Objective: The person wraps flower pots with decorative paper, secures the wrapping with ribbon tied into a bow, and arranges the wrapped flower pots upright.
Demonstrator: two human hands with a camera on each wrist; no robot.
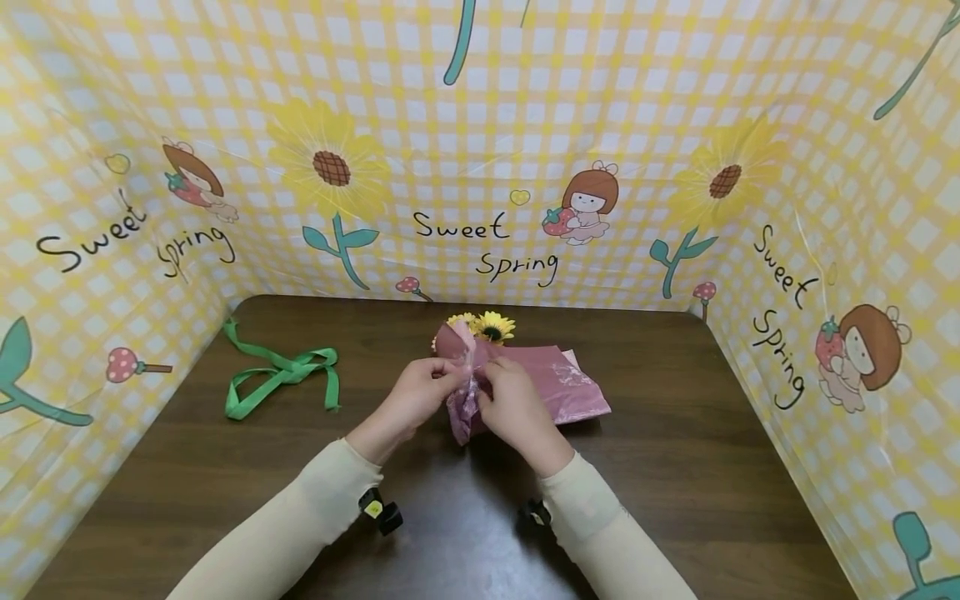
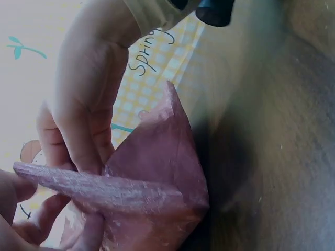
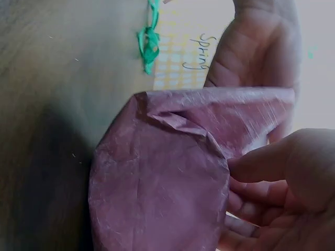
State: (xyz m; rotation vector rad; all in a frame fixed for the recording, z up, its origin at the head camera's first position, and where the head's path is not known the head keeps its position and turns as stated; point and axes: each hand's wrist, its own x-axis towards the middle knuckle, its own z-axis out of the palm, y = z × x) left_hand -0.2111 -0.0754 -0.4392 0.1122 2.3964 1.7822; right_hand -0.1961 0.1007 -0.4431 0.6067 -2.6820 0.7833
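Observation:
Pink wrapping paper [image 1: 551,379] lies around yellow flowers [image 1: 493,326], whose heads show past its far edge; the stems are hidden. My left hand [image 1: 420,390] pinches the gathered paper from the left. From the other side, my right hand [image 1: 519,404] pinches the paper's edge between thumb and fingers. In the left wrist view a raised fold of the paper [image 2: 157,209] stands between both hands. The right wrist view shows a broad creased side of the paper [image 3: 162,183], with the right thumb pressed on its edge.
A knotted green ribbon [image 1: 288,367] lies at the left of the dark wooden table [image 1: 660,467]. Yellow checked cloth [image 1: 480,142] with printed drawings encloses the back and both sides. Small black wrist cameras [image 1: 386,512] hang under the sleeves.

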